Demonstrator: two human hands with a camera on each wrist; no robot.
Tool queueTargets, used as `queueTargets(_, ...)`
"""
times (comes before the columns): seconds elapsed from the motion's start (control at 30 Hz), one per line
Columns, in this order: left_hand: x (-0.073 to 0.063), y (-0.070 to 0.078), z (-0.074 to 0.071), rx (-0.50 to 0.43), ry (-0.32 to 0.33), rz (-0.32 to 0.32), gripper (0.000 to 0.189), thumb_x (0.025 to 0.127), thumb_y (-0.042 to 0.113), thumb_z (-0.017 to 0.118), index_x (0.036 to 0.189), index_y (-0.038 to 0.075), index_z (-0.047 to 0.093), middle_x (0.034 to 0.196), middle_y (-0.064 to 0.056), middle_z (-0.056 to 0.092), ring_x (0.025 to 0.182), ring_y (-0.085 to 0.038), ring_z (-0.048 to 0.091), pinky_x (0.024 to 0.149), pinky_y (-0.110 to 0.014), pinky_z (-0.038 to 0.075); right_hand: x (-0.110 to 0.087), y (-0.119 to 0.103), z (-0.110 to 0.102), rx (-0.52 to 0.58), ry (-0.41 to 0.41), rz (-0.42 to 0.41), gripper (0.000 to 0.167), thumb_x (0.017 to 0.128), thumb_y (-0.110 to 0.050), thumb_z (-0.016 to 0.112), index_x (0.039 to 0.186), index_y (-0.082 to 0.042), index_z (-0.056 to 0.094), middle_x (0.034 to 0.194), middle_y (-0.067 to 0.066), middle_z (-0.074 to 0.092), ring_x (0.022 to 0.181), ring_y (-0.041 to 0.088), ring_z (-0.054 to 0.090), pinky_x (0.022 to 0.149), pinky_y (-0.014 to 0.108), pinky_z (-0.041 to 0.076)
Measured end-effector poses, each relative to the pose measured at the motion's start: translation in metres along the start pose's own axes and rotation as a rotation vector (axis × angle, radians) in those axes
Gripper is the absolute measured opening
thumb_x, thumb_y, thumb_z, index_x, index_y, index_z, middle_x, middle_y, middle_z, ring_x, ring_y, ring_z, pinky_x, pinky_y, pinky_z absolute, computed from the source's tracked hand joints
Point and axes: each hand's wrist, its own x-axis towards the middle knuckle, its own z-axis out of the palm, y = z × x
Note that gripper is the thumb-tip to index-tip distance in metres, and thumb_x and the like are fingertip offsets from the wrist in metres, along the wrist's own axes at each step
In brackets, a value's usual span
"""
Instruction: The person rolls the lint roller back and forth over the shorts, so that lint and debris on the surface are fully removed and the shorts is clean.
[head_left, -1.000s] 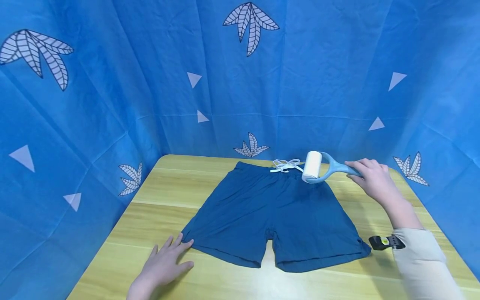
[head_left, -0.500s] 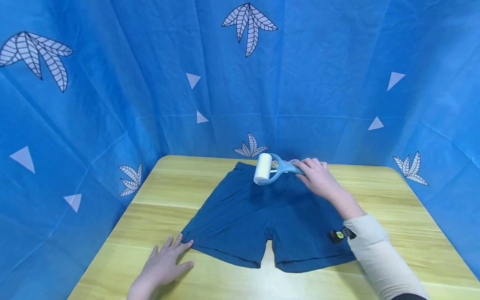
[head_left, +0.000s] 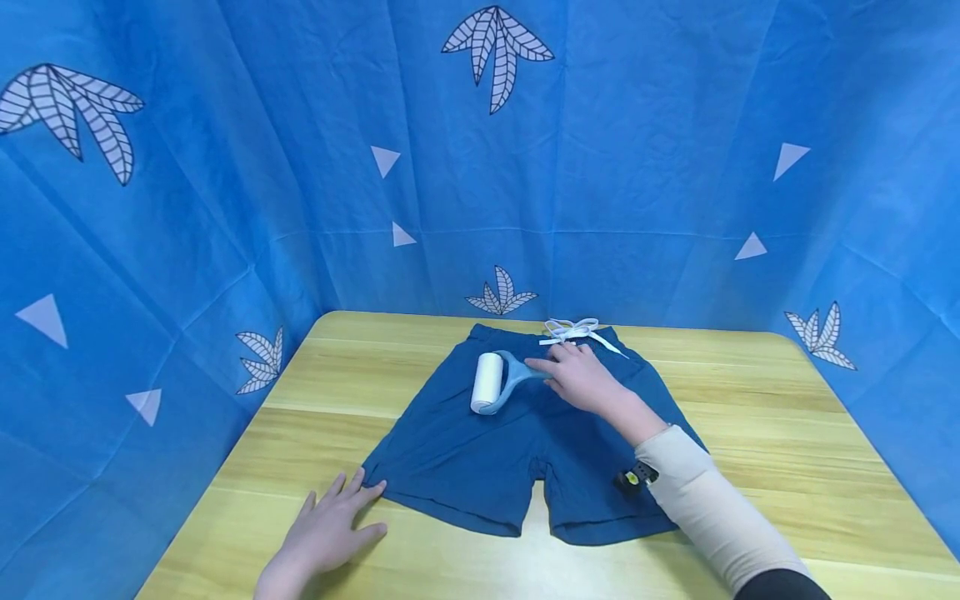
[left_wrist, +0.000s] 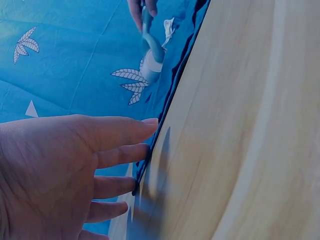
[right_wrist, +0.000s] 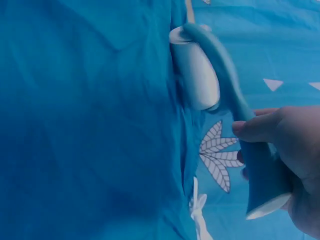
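Observation:
Dark blue shorts (head_left: 450,450) lie spread on the wooden table, waistband at the far side, with a white drawstring (head_left: 572,331) tied in a bow there. My right hand (head_left: 583,379) grips the blue handle of a lint roller (head_left: 487,382). Its white roll sits on the upper left part of the shorts, below the waistband. In the right wrist view the fingers and thumb of that hand wrap the lint roller's handle (right_wrist: 262,175). My left hand (head_left: 326,533) has its fingers spread, fingertips at the lower left hem corner of the shorts; the left wrist view shows them touching the cloth edge.
The wooden table (head_left: 780,417) extends to both sides of the shorts. A blue curtain (head_left: 637,167) with white leaf and triangle prints surrounds its back and sides. A dark wrist device (head_left: 636,478) sits on the right forearm, over the right leg of the shorts.
My right hand has carried the lint roller left from the waistband's right end across the shorts, then slightly toward me. The drawstring bow shows again. My left hand has stayed put.

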Motion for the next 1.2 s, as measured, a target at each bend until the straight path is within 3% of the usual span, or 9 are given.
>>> queueTargets(0.13,0.001,-0.001,0.001,0.010,0.003,0.003,0.063,0.087,0.050,0.066,0.142,0.023,0.052,0.157,-0.016,0.035,0.143,-0.050,0.026,0.106,-0.079,0.014,-0.002,0.001,0.002,-0.012,-0.023,-0.020,0.042,0.089,-0.018,0.071,0.130,-0.025,0.065,0.088,0.005,0.062,0.074,0.018,0.052,0.062,0.030,0.037)
queueTargets(0.43,0.001,0.004,0.000,0.030,0.013,0.016,0.062,0.088,0.050,0.065,0.142,0.024,0.052,0.157,-0.014,0.036,0.143,-0.049,0.027,0.107,-0.079,0.014,-0.027,0.025,-0.007,-0.002,-0.027,-0.008,0.043,0.086,-0.013,0.073,0.127,-0.023,0.066,0.087,0.004,0.063,0.072,0.015,0.049,0.059,0.027,0.035)
queueTargets(0.93,0.000,0.006,-0.003,0.042,0.003,0.023,0.061,0.088,0.048,0.065,0.141,0.022,0.053,0.155,-0.016,0.037,0.143,-0.050,0.028,0.106,-0.079,0.015,-0.106,0.085,-0.035,0.010,-0.044,0.095,0.042,0.082,-0.005,0.075,0.122,-0.016,0.069,0.089,0.007,0.064,0.075,0.021,0.058,0.062,0.038,0.043)
queueTargets(1.2,-0.001,0.002,-0.002,0.047,-0.001,0.016,0.063,0.087,0.053,0.064,0.141,0.022,0.053,0.155,-0.017,0.038,0.143,-0.050,0.028,0.106,-0.079,0.016,-0.147,0.115,-0.053,0.001,-0.057,0.133,0.040,0.081,-0.003,0.074,0.120,-0.013,0.069,0.089,0.007,0.064,0.077,0.025,0.060,0.062,0.037,0.040)
